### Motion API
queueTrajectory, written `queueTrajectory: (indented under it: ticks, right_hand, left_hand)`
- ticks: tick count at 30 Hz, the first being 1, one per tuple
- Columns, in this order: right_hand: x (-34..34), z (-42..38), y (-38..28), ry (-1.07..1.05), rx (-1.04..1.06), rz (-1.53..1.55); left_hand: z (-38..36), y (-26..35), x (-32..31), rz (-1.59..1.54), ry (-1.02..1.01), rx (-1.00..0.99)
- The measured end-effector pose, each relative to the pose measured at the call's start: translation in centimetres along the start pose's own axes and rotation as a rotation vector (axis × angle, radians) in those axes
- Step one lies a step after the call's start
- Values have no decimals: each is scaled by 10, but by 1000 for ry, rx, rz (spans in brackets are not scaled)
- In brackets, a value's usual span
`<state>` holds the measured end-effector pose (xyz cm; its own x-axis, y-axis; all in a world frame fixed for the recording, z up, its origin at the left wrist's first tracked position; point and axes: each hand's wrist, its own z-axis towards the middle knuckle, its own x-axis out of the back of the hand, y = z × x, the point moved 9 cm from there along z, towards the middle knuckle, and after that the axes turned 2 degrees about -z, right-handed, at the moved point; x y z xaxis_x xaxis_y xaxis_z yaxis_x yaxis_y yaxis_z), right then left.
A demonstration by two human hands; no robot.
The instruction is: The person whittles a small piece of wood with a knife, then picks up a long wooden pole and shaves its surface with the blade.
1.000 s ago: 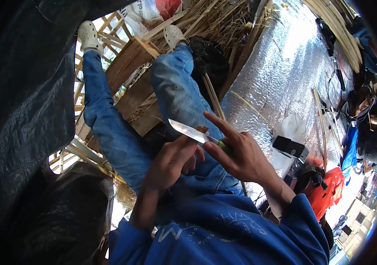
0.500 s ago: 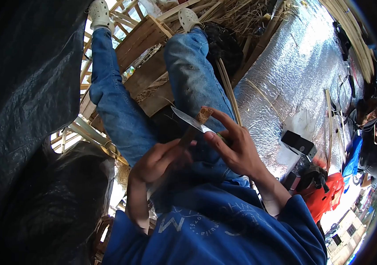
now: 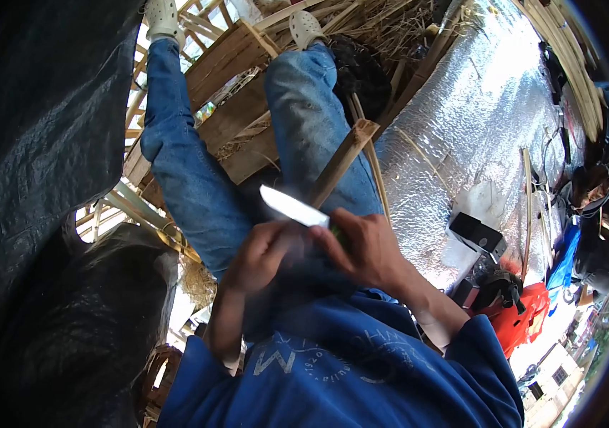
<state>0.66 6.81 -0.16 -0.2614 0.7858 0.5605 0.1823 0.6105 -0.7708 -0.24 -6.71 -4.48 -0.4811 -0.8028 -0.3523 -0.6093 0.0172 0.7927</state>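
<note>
My right hand [image 3: 363,246] is closed round the green handle [image 3: 340,237] of a knife. Its bright blade [image 3: 292,207] points up and left, in front of my left hand. A split bamboo piece [image 3: 343,162] slants up to the right over my lap, its cut end above the blade. My left hand [image 3: 260,255] is closed at the lower end of the bamboo piece, slightly smeared by motion; the blade and fingers hide part of the grip.
Wooden planks [image 3: 240,114] lie beyond my legs. Silvery foil sheeting [image 3: 454,107] spreads to the right, with a black device [image 3: 477,235] and a red bag [image 3: 525,321] near it. Dark plastic sheeting [image 3: 47,143] hangs at the left.
The bamboo piece now reaches farther up past the knife. Its top end has left my right fingertips, and my right hand and the blade have shifted down and left.
</note>
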Motion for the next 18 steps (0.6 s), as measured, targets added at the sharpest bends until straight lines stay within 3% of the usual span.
queueTrajectory:
  ticks: [2, 3, 4, 6, 8, 10, 11, 13, 18]
  right_hand:
    - [-23, -2, -9, -153, 46, 35]
    - [-34, -4, -15, -232, 70, 49]
    - [-39, -5, -19, -248, 76, 51]
    - [-53, -8, -23, -334, 60, 95]
    - [-60, -7, -18, -385, 35, 49]
    - [-62, -5, -19, -433, 90, 263]
    - [-61, -2, -20, -442, 89, 261]
    - [-76, -9, -9, -708, -164, 412]
    - [-87, -12, -8, -827, -227, 510]
  left_hand:
    - [-18, -14, 7, 285, -2, 18]
    - [-27, -26, 13, 401, 4, 174]
    - [-35, -37, 14, 394, 19, 179]
    - [-61, 4, 4, 927, 330, -592]
    - [-66, -2, 2, 1008, 377, -638]
    - [-59, -7, 16, 686, 406, -445]
    - [-60, 1, 18, 681, 413, -441]
    - [-56, 6, 16, 788, 310, -333]
    - [-51, -16, 20, 578, 284, -241]
